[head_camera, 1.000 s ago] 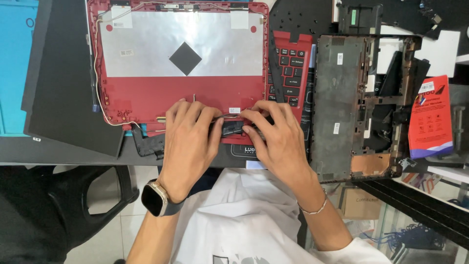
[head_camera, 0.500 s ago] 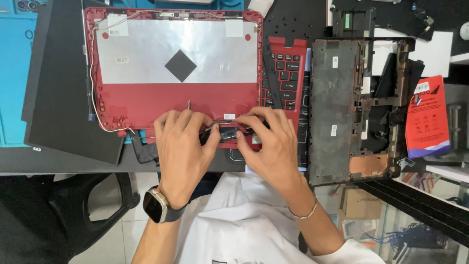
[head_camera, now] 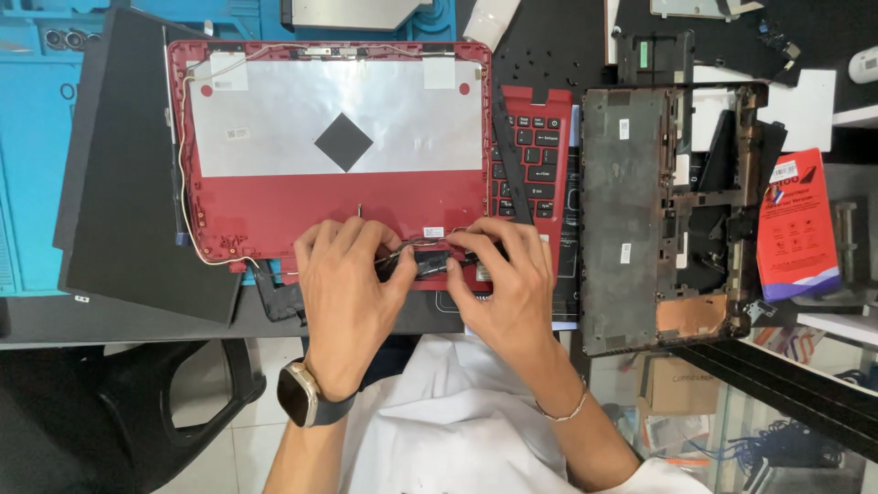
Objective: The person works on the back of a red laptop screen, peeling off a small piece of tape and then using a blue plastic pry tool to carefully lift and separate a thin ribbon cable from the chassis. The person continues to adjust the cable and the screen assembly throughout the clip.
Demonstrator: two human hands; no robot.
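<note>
Seen from above: a red laptop lid (head_camera: 274, 206) with a silver foil sheet (head_camera: 334, 114) and a black diamond patch (head_camera: 344, 142) in the middle, lying inside-up on the work table.

Left hand (head_camera: 346, 297) on the near edge of the lid, fingers curled, thumb and fingertips pinched narrow on a small black hinge part with thin cables (head_camera: 422, 261). Right hand (head_camera: 508, 293) just beside, also narrow, fingertips pressed on the same part from the right side. Both hands touching each other's fingertips nearly, over the near-centre edge of the lid.

A smartwatch (head_camera: 298, 393) on the left wrist, a thin bracelet (head_camera: 562, 412) on the right wrist.

To the left of the lid, a dark flat panel (head_camera: 128, 174) on a blue mat (head_camera: 27, 146). To the right, partly under the lid, a red keyboard (head_camera: 535, 155) with black keys. Further right, a dark laptop base frame (head_camera: 668, 220), stripped, with a copper-coloured patch at its near corner. At the far right, a red package (head_camera: 797, 224). Small black screws (head_camera: 549, 62) scattered at the far side. A white cable (head_camera: 187, 174) running along the left rim of the lid.
</note>
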